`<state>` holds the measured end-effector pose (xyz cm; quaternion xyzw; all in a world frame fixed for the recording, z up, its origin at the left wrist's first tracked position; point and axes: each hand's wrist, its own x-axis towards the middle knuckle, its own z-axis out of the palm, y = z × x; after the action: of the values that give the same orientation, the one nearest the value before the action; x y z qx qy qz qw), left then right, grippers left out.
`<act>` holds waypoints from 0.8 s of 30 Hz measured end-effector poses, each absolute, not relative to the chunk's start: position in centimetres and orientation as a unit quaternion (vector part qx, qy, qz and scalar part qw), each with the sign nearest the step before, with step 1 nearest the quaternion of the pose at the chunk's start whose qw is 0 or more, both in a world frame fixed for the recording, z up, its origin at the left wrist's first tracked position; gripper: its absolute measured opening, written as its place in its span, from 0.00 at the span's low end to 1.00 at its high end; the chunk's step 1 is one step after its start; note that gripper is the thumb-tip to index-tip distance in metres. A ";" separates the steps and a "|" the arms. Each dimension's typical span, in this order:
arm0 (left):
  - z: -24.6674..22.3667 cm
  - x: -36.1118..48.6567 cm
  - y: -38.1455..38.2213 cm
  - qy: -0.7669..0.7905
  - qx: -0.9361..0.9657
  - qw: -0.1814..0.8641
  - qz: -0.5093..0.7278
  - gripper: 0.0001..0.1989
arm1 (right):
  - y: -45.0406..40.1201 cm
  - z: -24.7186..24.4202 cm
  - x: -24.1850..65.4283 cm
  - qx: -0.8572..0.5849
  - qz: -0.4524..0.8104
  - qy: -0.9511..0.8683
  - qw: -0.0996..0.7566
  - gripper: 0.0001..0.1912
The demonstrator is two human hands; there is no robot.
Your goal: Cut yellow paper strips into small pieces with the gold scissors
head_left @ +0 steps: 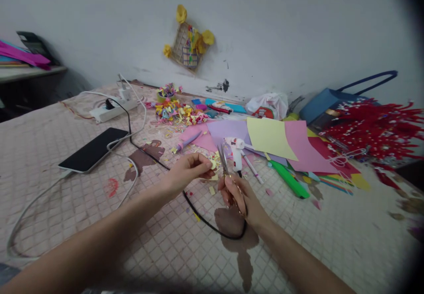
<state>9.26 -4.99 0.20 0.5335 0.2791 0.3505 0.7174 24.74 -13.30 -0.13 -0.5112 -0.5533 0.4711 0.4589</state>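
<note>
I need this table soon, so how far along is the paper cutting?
Looks done: a heap of small coloured pieces at the back. In hand: the right hand holds the scissors, the left hand a small pale yellow piece. Possibly left: that piece, and the large sheets, though I can't tell how many are meant for cutting.

I see scissors [223,160], silver blades slightly parted, tips pointing away from me, gold-toned handles nearest me. Held just left of the white glue gun [237,154]. Paper piece [213,164]: small, pale yellow, partly hidden where pinched, farther left of the glue gun. Exact outline too small for me to read.
</note>
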 end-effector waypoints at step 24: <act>0.4 9.6 -5.2 0.290 0.468 0.725 0.413 0.10 | -13.4 -0.9 24.4 -0.555 0.409 -0.595 0.413 0.16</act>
<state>9.61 -5.23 0.39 0.4675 0.2902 0.4135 0.7254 24.45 -13.37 -0.89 -0.5550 -0.5950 0.4090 0.4132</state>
